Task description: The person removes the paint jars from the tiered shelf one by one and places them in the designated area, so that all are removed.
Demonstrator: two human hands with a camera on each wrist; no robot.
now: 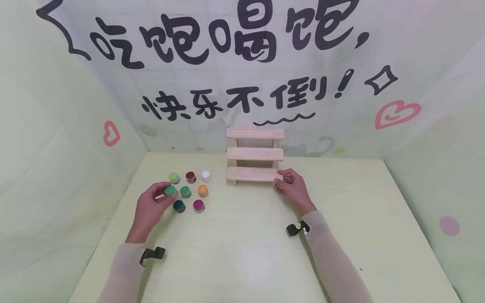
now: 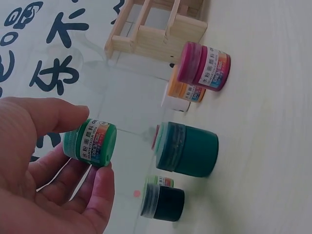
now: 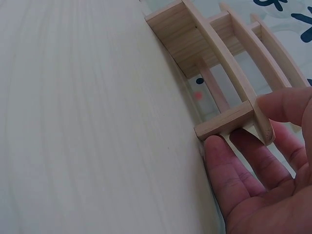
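My left hand (image 1: 151,207) pinches a small green paint jar (image 2: 97,142) between thumb and fingers, its printed label facing the left wrist camera. Beside that hand stand several more lidded jars: a green one (image 1: 185,192), a dark teal one (image 1: 179,206), a magenta one (image 1: 198,205) and a light green one (image 1: 174,178). At the right end of a three-step wooden stand (image 1: 251,174), my right hand (image 1: 297,191) grips the lowest step. Its thumb lies on top of the board in the right wrist view, with fingers (image 3: 258,156) underneath, near the end support.
An orange jar (image 1: 203,190), a white jar (image 1: 206,176) and a dark red jar (image 1: 191,177) stand on the pale table (image 1: 242,252). Behind the wooden stand rises a backdrop (image 1: 189,139) with large black lettering. Fabric walls (image 1: 57,168) border both sides.
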